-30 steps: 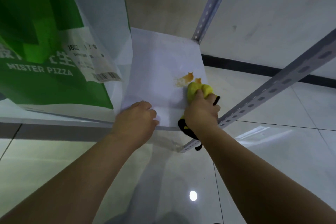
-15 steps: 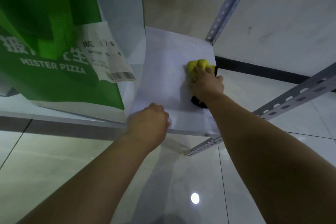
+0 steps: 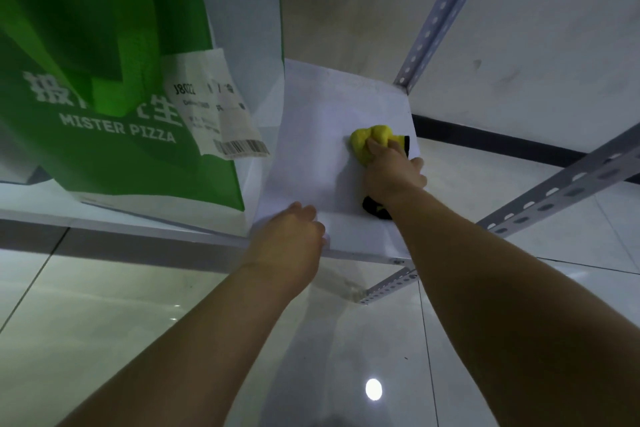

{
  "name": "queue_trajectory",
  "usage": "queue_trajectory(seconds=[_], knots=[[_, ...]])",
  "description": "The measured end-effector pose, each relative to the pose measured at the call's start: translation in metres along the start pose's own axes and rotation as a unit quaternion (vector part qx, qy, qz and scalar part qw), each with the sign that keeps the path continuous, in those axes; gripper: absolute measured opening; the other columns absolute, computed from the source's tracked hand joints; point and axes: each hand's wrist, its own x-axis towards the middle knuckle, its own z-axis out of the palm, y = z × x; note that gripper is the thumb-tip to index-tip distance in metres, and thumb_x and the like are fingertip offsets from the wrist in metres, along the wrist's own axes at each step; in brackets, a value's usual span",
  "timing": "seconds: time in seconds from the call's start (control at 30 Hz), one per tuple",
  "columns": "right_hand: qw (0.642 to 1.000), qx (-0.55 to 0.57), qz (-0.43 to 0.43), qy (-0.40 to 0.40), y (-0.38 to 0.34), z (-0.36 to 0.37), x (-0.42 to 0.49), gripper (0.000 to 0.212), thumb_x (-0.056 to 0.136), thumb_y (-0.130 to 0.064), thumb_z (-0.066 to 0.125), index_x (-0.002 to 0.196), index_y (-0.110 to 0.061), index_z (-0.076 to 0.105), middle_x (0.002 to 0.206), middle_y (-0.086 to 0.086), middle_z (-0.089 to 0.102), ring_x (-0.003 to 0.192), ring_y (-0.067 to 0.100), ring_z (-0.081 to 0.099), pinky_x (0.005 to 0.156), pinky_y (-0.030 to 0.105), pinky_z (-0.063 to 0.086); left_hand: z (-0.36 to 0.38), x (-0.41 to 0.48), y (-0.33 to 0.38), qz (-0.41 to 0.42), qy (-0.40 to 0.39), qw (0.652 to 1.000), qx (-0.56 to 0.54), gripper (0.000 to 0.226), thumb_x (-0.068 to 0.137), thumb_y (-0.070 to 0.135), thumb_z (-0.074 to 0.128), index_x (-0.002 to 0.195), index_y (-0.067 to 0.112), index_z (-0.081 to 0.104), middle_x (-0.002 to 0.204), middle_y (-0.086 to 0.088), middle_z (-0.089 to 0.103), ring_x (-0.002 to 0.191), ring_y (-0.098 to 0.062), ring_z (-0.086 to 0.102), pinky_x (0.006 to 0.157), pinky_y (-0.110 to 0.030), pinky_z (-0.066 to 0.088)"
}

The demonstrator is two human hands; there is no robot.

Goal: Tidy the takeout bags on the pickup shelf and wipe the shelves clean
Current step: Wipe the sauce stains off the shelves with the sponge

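Right of the middle, the right hand [image 3: 391, 174] grips the yellow cloth [image 3: 370, 139], now pushed farther back on the white shelf [image 3: 311, 152], and the orange spot is gone, so this bit looks clean, while the left hand [image 3: 290, 236] rests with curled fingers on the front edge near the green bag [image 3: 104, 45].

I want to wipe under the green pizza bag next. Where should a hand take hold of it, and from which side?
On the green pizza bag, probably the upright corner where its front meets its white side, coming from the right over the shelf. The left hand rests nearest; the right hand grips the yellow cloth. Avoid the loose receipt. The bag's top is unseen.
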Motion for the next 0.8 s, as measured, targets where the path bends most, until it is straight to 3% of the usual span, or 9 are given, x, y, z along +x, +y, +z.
queue_trajectory(seconds=[0.1, 0.23, 0.33, 0.43, 0.53, 0.7, 0.8], knots=[[0.995, -0.026, -0.096, -0.01, 0.0, 0.004, -0.009, 0.056, 0.092, -0.021, 0.042, 0.138, -0.05, 0.028, 0.153, -0.004, 0.019, 0.127, 0.038, 0.025, 0.106, 0.046, 0.022, 0.0, 0.002, 0.001, -0.007, 0.007, 1.0, 0.01, 0.026, 0.094, 0.019, 0.044, 0.11, 0.02, 0.065, 0.115, -0.001, 0.054, 0.109, -0.019, 0.048, 0.071, -0.028, 0.034], [0.971, -0.022, -0.237, 0.01, 0.028, 0.018, -0.043, 0.049, 0.095, -0.022, 0.044, 0.134, -0.05, 0.037, 0.151, -0.006, 0.028, 0.118, 0.031, 0.032, 0.094, 0.04, 0.028, -0.001, 0.004, 0.001, -0.006, -0.01, 1.0, 0.013, 0.027, 0.095, 0.021, 0.044, 0.112, 0.021, 0.064, 0.119, 0.0, 0.053, 0.114, -0.02, 0.046, 0.079, -0.031, 0.039], [0.978, -0.044, -0.201, 0.012, 0.042, 0.015, -0.046, 0.051, 0.096, -0.021, 0.04, 0.137, -0.049, 0.033, 0.151, -0.008, 0.026, 0.116, 0.032, 0.034, 0.092, 0.043, 0.033, -0.002, 0.001, 0.002, -0.015, -0.007, 1.0, 0.001, 0.025, 0.093, 0.018, 0.046, 0.109, 0.018, 0.065, 0.118, -0.002, 0.055, 0.112, -0.021, 0.048, 0.076, -0.029, 0.037], [0.996, -0.057, -0.071, -0.014, 0.032, 0.0, -0.024, 0.062, 0.091, -0.017, 0.043, 0.142, -0.046, 0.022, 0.149, -0.002, 0.023, 0.123, 0.038, 0.028, 0.102, 0.048, 0.033, 0.0, 0.0, 0.003, -0.016, -0.018, 1.0, 0.001, 0.026, 0.093, 0.016, 0.042, 0.108, 0.015, 0.063, 0.123, -0.002, 0.052, 0.113, -0.019, 0.047, 0.079, -0.028, 0.036], [0.999, -0.051, -0.003, -0.011, 0.009, -0.003, -0.013, 0.059, 0.09, -0.017, 0.045, 0.14, -0.042, 0.026, 0.145, 0.002, 0.024, 0.126, 0.04, 0.025, 0.102, 0.048, 0.028, 0.0, 0.0, 0.005, -0.022, -0.022, 1.0, 0.001, 0.026, 0.093, 0.016, 0.042, 0.109, 0.014, 0.063, 0.123, -0.003, 0.051, 0.112, -0.02, 0.046, 0.08, -0.029, 0.036], [0.984, -0.061, -0.17, -0.005, 0.013, 0.013, -0.038, 0.061, 0.089, -0.013, 0.041, 0.139, -0.046, 0.029, 0.15, -0.006, 0.023, 0.115, 0.036, 0.032, 0.091, 0.042, 0.032, 0.0, -0.002, 0.012, -0.043, -0.044, 0.998, 0.007, 0.029, 0.092, 0.011, 0.042, 0.117, 0.008, 0.058, 0.135, -0.01, 0.044, 0.122, -0.024, 0.041, 0.095, -0.031, 0.036], [0.975, -0.059, -0.211, -0.035, 0.025, 0.016, -0.055, 0.061, 0.09, -0.013, 0.042, 0.14, -0.047, 0.029, 0.154, -0.006, 0.019, 0.116, 0.034, 0.033, 0.093, 0.038, 0.034, -0.002, -0.01, 0.013, -0.05, -0.056, 0.997, -0.004, 0.038, 0.093, 0.009, 0.04, 0.13, 0.007, 0.048, 0.146, -0.01, 0.034, 0.131, -0.021, 0.034, 0.104, -0.031, 0.03]])
